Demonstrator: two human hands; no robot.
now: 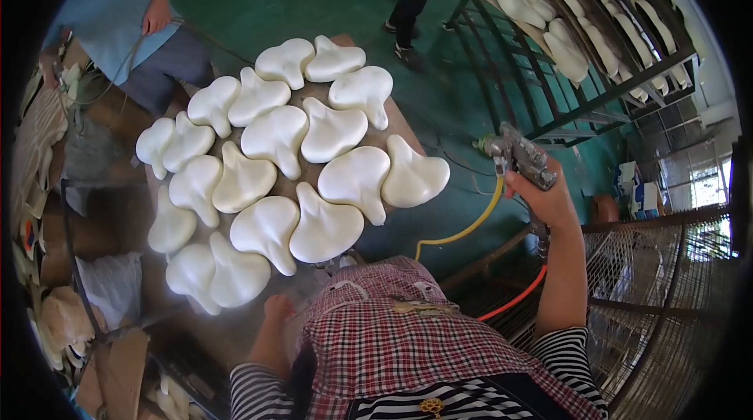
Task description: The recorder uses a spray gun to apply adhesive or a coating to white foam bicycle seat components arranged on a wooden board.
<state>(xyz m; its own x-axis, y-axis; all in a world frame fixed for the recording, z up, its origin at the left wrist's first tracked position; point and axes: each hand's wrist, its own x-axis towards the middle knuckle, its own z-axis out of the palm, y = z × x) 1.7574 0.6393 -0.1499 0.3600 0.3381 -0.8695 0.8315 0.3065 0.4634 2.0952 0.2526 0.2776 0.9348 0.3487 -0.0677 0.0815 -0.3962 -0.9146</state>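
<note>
The spray gun (pixel 519 155) is clamped in the right hand (pixel 549 196), held right of the round board (pixel 400 126) of white foam seat pads (pixel 306 161). The left hand (pixel 276 312) rests at the board's near edge, grip unclear. The pads look evenly white; whether any spraying remains cannot be told.

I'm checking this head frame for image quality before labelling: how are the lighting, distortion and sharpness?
Head view: strong fisheye, with a black rim and the rack bars bowed; even daylight, soft shadows under the white pads; bright window glare at right; the left edge is dim and murky; the right hand on the spray gun is sharp, the left hand darker.
</note>
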